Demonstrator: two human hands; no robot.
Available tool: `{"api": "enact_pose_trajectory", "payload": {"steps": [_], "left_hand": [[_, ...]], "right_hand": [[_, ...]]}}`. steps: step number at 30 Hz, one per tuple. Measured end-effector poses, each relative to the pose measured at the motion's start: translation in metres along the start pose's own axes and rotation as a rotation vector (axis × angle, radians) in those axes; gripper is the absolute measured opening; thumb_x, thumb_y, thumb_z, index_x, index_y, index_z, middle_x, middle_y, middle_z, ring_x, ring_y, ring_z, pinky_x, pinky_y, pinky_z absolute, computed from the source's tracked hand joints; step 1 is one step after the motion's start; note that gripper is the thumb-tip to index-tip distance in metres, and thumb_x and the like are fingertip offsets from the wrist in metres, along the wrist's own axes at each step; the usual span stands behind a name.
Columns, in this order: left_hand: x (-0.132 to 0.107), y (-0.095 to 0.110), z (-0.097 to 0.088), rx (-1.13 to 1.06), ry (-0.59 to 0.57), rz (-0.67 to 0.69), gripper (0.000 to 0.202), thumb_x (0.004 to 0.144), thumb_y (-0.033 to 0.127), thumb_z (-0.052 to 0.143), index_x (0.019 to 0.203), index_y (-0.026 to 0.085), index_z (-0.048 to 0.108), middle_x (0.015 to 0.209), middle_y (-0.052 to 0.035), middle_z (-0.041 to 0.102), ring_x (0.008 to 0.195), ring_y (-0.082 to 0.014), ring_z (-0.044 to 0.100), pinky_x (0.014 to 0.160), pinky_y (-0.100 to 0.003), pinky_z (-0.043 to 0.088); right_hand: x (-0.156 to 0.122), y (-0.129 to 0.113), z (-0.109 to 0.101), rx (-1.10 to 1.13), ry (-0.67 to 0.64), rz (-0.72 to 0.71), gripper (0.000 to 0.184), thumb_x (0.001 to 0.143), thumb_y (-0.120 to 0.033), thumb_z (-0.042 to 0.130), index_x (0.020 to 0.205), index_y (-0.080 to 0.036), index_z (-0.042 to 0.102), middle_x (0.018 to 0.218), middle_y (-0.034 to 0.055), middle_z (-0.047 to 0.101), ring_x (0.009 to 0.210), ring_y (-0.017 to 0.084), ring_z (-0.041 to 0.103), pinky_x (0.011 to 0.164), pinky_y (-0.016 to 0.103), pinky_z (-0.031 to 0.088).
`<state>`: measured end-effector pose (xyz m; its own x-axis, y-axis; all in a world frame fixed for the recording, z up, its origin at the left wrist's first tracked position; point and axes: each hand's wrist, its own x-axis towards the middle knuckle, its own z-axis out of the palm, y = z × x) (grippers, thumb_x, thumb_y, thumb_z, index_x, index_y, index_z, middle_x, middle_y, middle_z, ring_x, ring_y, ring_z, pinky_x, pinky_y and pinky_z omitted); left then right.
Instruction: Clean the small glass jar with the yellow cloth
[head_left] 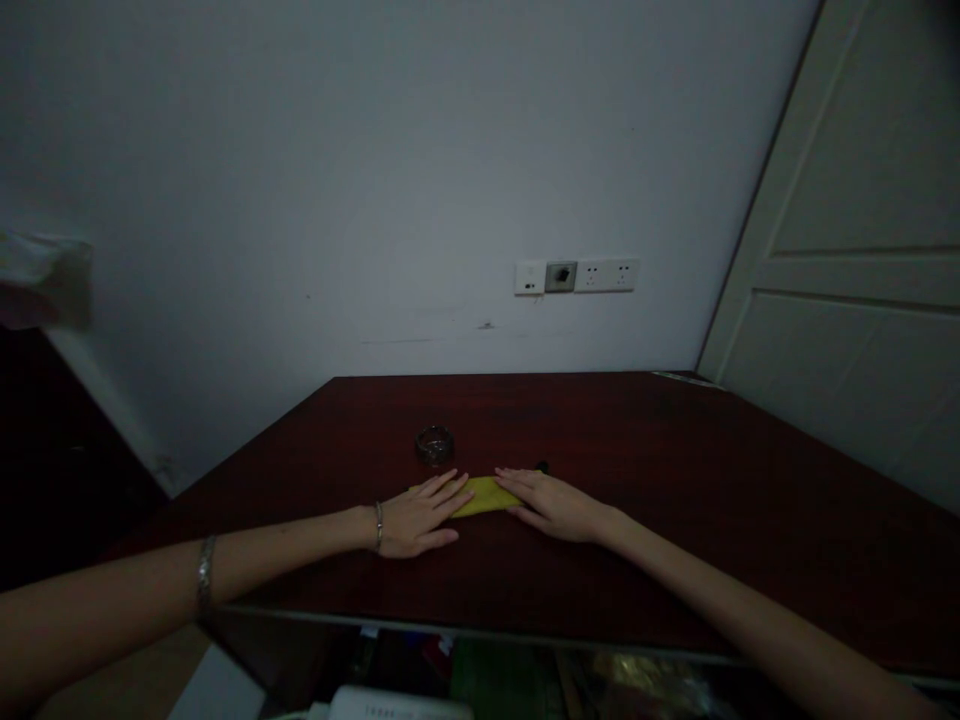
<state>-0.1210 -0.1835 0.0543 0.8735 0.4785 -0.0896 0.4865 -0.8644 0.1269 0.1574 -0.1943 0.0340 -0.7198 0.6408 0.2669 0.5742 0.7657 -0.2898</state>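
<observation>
A yellow cloth [484,496], folded into a narrow strip, lies on the dark red tabletop [600,420]. My left hand [420,515] rests flat over its left end with the fingers spread. Over the right end lies my right hand [553,505], palm down and fingers stretched out. Both hands touch the cloth from above, hiding its ends. Just behind my left hand stands a round glass dish, perhaps an ashtray [435,445]. A small black object [542,466] peeks out behind my right hand; its kind cannot be made out.
Sockets and switches [576,277] sit on the wall behind the table. A pale panelled door [862,300] borders the right side. Below the table's front edge, an open compartment holds a white device [401,705] and several dim items.
</observation>
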Motion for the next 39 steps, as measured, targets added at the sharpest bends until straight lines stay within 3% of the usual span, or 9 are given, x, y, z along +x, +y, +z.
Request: {"api": "enact_pose_trajectory", "payload": {"steps": [6,12,19,23,25,28,31,34,39], "left_hand": [[-0.017,-0.014,-0.014,0.101,0.032,0.109,0.048,0.085,0.02,0.037,0.132,0.013,0.033,0.139,-0.0137,0.034,0.13,-0.0239,0.029,0.106,-0.036,0.028],[-0.03,-0.013,-0.026,0.147,0.028,0.029,0.031,0.075,0.013,0.045,0.104,0.016,0.055,0.104,-0.0119,0.058,0.096,-0.0215,0.055,0.084,-0.029,0.044],[-0.036,-0.047,-0.043,-0.247,0.126,-0.473,0.017,0.07,0.02,0.038,0.069,0.014,0.054,0.066,-0.0014,0.056,0.065,-0.0143,0.055,0.062,-0.023,0.044],[-0.037,-0.084,-0.058,-0.264,-0.175,-0.764,0.019,0.07,0.023,0.035,0.062,0.015,0.05,0.056,-0.0007,0.051,0.049,-0.0152,0.053,0.047,-0.025,0.043],[-0.038,-0.096,-0.06,-0.194,-0.249,-0.789,0.015,0.067,0.022,0.04,0.066,0.015,0.053,0.059,-0.0017,0.055,0.05,-0.0164,0.055,0.047,-0.026,0.045],[-0.039,-0.102,-0.056,-0.059,-0.257,-0.773,0.016,0.064,0.018,0.046,0.074,0.014,0.058,0.074,-0.0069,0.063,0.068,-0.0204,0.061,0.06,-0.028,0.048],[-0.039,-0.099,-0.049,0.067,-0.259,-0.766,0.032,0.065,0.015,0.05,0.095,0.012,0.058,0.094,-0.0152,0.065,0.087,-0.0251,0.061,0.074,-0.032,0.047],[-0.036,-0.092,-0.046,0.16,-0.285,-0.797,0.047,0.064,0.014,0.055,0.111,0.01,0.054,0.103,-0.0222,0.062,0.091,-0.0297,0.062,0.073,-0.036,0.048],[-0.02,-0.08,-0.067,0.292,-0.287,-0.842,0.031,0.06,0.021,0.063,0.09,0.014,0.066,0.094,-0.0213,0.066,0.089,-0.034,0.062,0.073,-0.042,0.047]], "right_hand": [[-0.017,0.007,-0.016,-0.091,-0.019,-0.037,0.047,0.083,-0.018,0.041,0.13,-0.016,0.04,0.13,0.011,0.048,0.118,0.02,0.046,0.1,0.035,0.037],[-0.019,0.013,-0.025,-0.078,-0.002,-0.005,0.04,0.078,-0.012,0.045,0.116,-0.018,0.054,0.114,0.0104,0.057,0.104,0.021,0.055,0.091,0.034,0.043],[0.021,0.014,-0.016,0.359,0.212,0.103,0.037,0.077,-0.013,0.046,0.113,-0.017,0.054,0.107,0.008,0.062,0.096,0.018,0.058,0.086,0.033,0.044],[0.056,0.012,0.01,0.73,0.197,0.29,0.037,0.075,-0.014,0.048,0.112,-0.015,0.05,0.088,0.0051,0.064,0.07,0.012,0.061,0.064,0.026,0.05],[0.069,0.008,0.023,0.724,0.156,0.323,0.037,0.075,-0.016,0.051,0.112,-0.017,0.05,0.086,0.0033,0.063,0.059,0.01,0.057,0.054,0.023,0.048],[0.081,0.0,0.034,0.525,0.218,0.26,0.032,0.073,-0.011,0.053,0.104,-0.016,0.056,0.08,0.0023,0.063,0.064,0.01,0.056,0.061,0.021,0.046],[0.087,-0.006,0.036,0.317,0.25,0.195,0.034,0.071,-0.012,0.057,0.104,-0.014,0.057,0.086,0.0051,0.063,0.072,0.012,0.057,0.067,0.023,0.045],[0.089,-0.01,0.035,0.205,0.229,0.148,0.032,0.074,-0.015,0.056,0.106,-0.014,0.057,0.092,0.0077,0.062,0.08,0.015,0.058,0.073,0.026,0.045],[0.08,-0.005,0.029,0.209,0.265,0.153,0.025,0.084,-0.026,0.047,0.102,-0.015,0.059,0.09,0.0077,0.063,0.076,0.014,0.059,0.069,0.024,0.045]]}}
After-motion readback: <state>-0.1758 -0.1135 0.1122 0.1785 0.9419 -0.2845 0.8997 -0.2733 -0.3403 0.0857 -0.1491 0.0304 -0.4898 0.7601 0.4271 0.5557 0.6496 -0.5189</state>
